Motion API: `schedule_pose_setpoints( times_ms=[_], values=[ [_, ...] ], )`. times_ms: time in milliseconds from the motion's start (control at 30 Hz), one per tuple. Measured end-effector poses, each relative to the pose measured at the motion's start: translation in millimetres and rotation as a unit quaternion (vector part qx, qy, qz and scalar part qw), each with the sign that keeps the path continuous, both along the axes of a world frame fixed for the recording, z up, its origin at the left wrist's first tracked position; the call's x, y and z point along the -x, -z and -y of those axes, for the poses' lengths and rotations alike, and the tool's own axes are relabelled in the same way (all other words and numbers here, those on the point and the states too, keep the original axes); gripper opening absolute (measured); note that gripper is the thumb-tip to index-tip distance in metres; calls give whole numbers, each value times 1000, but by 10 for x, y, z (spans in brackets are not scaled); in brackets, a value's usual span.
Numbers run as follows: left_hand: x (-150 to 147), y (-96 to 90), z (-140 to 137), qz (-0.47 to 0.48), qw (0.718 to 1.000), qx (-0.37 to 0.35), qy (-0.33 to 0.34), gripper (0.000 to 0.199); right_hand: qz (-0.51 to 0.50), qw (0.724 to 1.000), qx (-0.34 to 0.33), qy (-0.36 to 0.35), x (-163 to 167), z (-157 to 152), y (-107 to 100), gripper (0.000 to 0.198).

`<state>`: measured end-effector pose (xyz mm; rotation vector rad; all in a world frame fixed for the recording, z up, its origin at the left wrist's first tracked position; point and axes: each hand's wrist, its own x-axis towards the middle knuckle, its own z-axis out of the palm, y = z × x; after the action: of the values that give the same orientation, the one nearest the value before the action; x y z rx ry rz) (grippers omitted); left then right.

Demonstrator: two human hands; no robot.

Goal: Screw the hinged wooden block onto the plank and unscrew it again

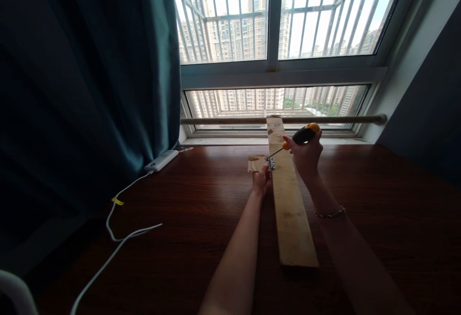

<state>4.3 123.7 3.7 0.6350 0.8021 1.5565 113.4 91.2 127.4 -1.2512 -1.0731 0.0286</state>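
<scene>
Here we drive a screwdriver (293, 141) into a metal hinge (271, 163).
Our right hand (306, 154) grips the handle; our left hand (261, 180) pinches the hinge against the long plank (291, 209) on the desk (378, 199).

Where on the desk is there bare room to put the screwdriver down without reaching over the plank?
Right of the long plank, the dark desk shows nothing on it out to the blue wall. Left, a bare patch lies between the left hand and the white cable. It is crowded at the bracket, where the small wood piece, screwdriver and right hand meet.
</scene>
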Motion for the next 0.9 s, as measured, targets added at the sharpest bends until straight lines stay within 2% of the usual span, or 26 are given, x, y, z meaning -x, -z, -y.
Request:
schedule_pose_setpoints(
  times_ms=[100,233,333,500,733,833,900],
  values=[
    [6,15,-3,-2,1000,-8,6,27,-36,996,3,-86,-52,-32,-35,62],
    [9,28,-4,-5,1000,-8,11,30,-54,971,23,-230,-56,-98,4,48],
    [8,33,-12,-3,1000,-4,7,29,-57,968,34,-241,-5,-112,47,44],
    [8,33,-27,-4,1000,12,14,27,-8,984,-19,-176,17,-42,7,40],
    [9,8,-16,12,999,23,22,27,27,999,-27,3,-229,37,-141,50],
    [10,22,-24,14,999,26,23,27,82,990,6,113,-421,64,-198,49],
    [9,31,-32,16,999,23,21,27,132,977,74,153,-566,39,-185,49]
  ],
)
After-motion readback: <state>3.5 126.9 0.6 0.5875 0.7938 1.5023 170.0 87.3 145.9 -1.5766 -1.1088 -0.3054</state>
